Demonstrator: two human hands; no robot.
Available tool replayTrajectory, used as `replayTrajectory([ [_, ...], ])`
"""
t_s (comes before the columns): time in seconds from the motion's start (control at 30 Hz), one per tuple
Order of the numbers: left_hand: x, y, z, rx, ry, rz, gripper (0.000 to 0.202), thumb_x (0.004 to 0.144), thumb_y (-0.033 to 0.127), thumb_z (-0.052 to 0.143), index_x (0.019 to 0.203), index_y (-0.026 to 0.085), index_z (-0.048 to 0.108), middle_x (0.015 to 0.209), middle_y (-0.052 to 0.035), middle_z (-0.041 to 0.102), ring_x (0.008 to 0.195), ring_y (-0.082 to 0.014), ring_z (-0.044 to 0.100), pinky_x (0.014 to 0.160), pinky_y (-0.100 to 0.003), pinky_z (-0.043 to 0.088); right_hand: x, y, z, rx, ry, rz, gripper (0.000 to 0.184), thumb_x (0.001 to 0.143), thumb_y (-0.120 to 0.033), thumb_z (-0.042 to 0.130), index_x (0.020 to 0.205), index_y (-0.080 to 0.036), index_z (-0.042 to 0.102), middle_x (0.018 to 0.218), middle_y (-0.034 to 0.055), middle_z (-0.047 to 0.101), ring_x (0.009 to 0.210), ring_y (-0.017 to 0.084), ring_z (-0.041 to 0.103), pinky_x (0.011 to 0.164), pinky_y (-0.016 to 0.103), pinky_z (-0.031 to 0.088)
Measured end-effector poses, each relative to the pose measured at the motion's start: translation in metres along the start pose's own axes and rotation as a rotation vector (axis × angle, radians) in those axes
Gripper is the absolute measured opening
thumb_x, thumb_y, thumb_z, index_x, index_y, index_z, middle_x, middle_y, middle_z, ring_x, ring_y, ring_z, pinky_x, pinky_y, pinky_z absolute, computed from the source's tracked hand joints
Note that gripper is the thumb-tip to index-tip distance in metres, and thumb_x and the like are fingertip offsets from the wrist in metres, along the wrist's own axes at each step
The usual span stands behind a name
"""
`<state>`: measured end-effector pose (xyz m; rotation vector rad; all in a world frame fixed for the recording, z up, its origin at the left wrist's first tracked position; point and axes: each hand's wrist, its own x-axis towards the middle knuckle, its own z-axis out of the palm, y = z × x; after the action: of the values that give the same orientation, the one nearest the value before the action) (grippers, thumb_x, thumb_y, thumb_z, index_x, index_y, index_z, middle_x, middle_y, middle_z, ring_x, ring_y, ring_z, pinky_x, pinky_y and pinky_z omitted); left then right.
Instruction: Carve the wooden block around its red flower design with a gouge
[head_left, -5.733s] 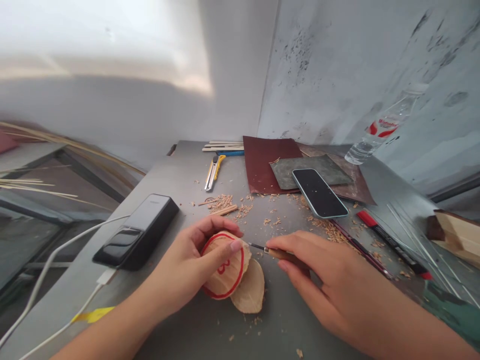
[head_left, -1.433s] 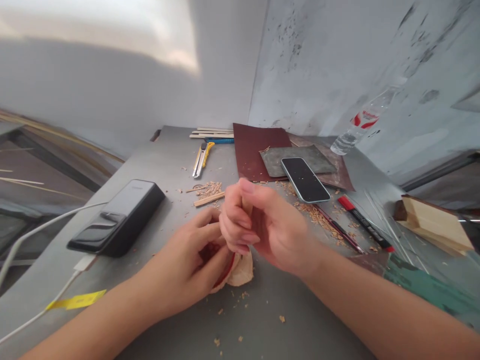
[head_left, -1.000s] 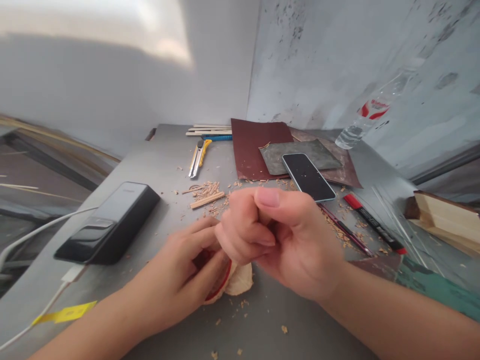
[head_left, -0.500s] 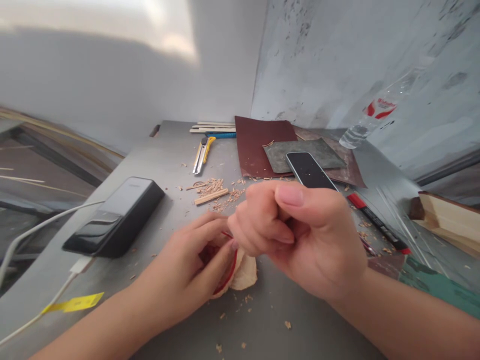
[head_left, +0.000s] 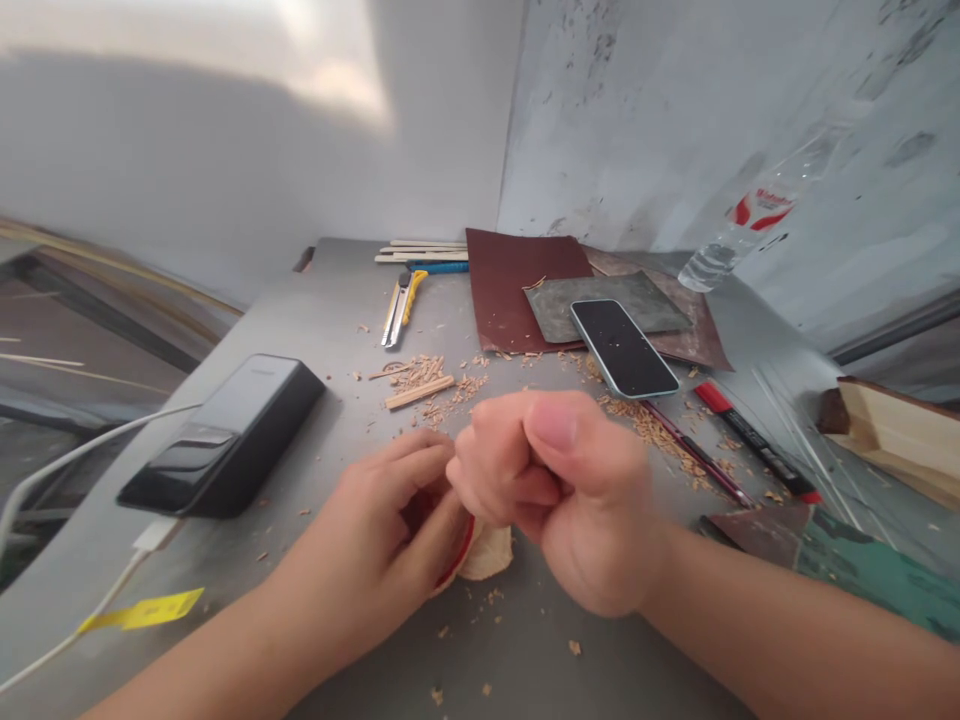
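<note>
My left hand (head_left: 401,520) is curled around a pale tan piece with a red, curved edge (head_left: 459,565), low over the grey table. Its fingers cover most of that piece, so its full shape is hidden. A thin, rounded tan flap (head_left: 489,553) shows just right of the red edge. My right hand (head_left: 559,490) is closed in a fist, thumb on top, with its knuckles against or just in front of the left fingertips. Whatever the fist may hold is hidden inside it. Beyond the hands lie wood shavings (head_left: 431,378) and a short wooden stick (head_left: 420,392).
A black device (head_left: 225,440) with a white cable stands at left. Farther back are a yellow box cutter (head_left: 405,305), thin sticks (head_left: 424,250) and sandpaper sheets (head_left: 525,285). A phone (head_left: 624,348), pencil (head_left: 697,455), red-black marker (head_left: 757,440) and bottle (head_left: 750,230) are on the right.
My right fist has drawn down and slightly left, uncovering the phone's lower end and the pencil. My left hand keeps its hold on the red-edged piece. The view has shifted slightly.
</note>
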<state>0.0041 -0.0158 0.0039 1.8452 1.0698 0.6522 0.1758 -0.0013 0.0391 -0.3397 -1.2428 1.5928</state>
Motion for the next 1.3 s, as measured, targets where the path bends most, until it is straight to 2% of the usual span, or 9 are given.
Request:
replayTrajectory([
  [0.2,0.001,0.007,0.004,0.052,0.082,-0.031,0.031,0.099,0.025,0.053,0.07,0.021,0.061,0.063,0.0006,0.065,0.05,-0.0108,0.055,0.044,-0.02,0.042,-0.001,0.001,-0.001,0.047,-0.023,-0.035,0.049,0.106,-0.037,0.048,0.06,-0.022,0.038,0.057,-0.0072,0.026,0.047,0.009,0.023,0.047,0.028,0.021],
  [0.43,0.004,0.012,0.004,0.123,0.152,0.015,0.033,0.089,0.019,0.054,0.056,0.022,0.053,0.051,0.0035,0.056,0.044,-0.0099,0.049,0.042,-0.02,0.038,-0.007,0.004,0.004,-0.046,-0.052,-0.078,0.056,0.107,-0.042,0.054,0.059,-0.021,0.033,0.057,-0.0066,0.03,0.05,0.008,0.026,0.051,0.029,0.023],
  [0.57,0.003,0.01,0.005,0.059,0.128,-0.038,0.032,0.095,0.023,0.054,0.063,0.021,0.057,0.061,0.0017,0.062,0.051,-0.0106,0.055,0.046,-0.02,0.041,-0.004,0.007,0.008,-0.026,0.12,-0.142,0.052,0.104,-0.037,0.053,0.059,-0.021,0.036,0.057,-0.0066,0.028,0.047,0.008,0.023,0.046,0.027,0.023],
  [0.77,0.003,0.013,0.005,0.066,0.128,-0.043,0.029,0.099,0.025,0.054,0.073,0.02,0.065,0.072,-0.0011,0.066,0.06,-0.0127,0.06,0.052,-0.022,0.045,0.007,0.003,0.012,0.063,0.418,-0.005,0.057,0.094,-0.048,0.06,0.054,-0.023,0.027,0.047,-0.0089,0.02,0.041,0.007,0.016,0.039,0.023,0.019],
  [0.87,0.004,0.013,0.003,0.108,0.135,0.012,0.03,0.101,0.025,0.053,0.075,0.02,0.068,0.072,-0.0001,0.066,0.059,-0.0116,0.059,0.054,-0.023,0.046,0.01,0.002,0.01,0.089,0.494,0.034,0.056,0.092,-0.048,0.059,0.054,-0.024,0.026,0.047,-0.009,0.02,0.041,0.007,0.016,0.039,0.023,0.02],
  [1.07,0.004,0.013,0.0,0.151,0.134,0.073,0.039,0.101,0.025,0.054,0.062,0.02,0.059,0.075,-0.0023,0.068,0.064,-0.0123,0.065,0.052,-0.021,0.046,0.021,-0.038,0.02,0.137,0.443,0.111,0.052,0.086,-0.038,0.062,0.05,-0.022,0.027,0.046,-0.0073,0.02,0.04,0.007,0.018,0.039,0.025,0.018],
  [1.17,0.005,0.013,0.001,0.135,0.126,0.061,0.04,0.1,0.025,0.054,0.061,0.02,0.057,0.07,-0.0019,0.067,0.059,-0.0123,0.061,0.045,-0.021,0.041,0.024,-0.06,0.029,0.071,0.513,0.249,0.068,0.102,-0.031,0.041,0.04,-0.02,0.015,0.042,-0.0042,0.013,0.036,0.008,0.015,0.039,0.03,0.012],
  [1.23,0.005,0.012,0.002,0.123,0.118,0.056,0.036,0.1,0.024,0.053,0.065,0.02,0.061,0.068,-0.0008,0.066,0.055,-0.0118,0.058,0.045,-0.021,0.041,0.02,-0.056,0.028,0.028,0.425,0.265,0.069,0.1,-0.032,0.05,0.04,-0.02,0.019,0.043,-0.0039,0.017,0.038,0.008,0.021,0.043,0.031,0.018],
  [1.3,0.004,0.009,0.002,0.115,0.112,0.06,0.033,0.1,0.023,0.053,0.069,0.021,0.064,0.069,-0.0004,0.066,0.055,-0.0111,0.058,0.047,-0.021,0.043,0.012,-0.037,0.021,0.004,0.279,0.135,0.059,0.093,-0.038,0.063,0.047,-0.021,0.031,0.048,-0.0054,0.024,0.043,0.009,0.024,0.045,0.03,0.021],
])
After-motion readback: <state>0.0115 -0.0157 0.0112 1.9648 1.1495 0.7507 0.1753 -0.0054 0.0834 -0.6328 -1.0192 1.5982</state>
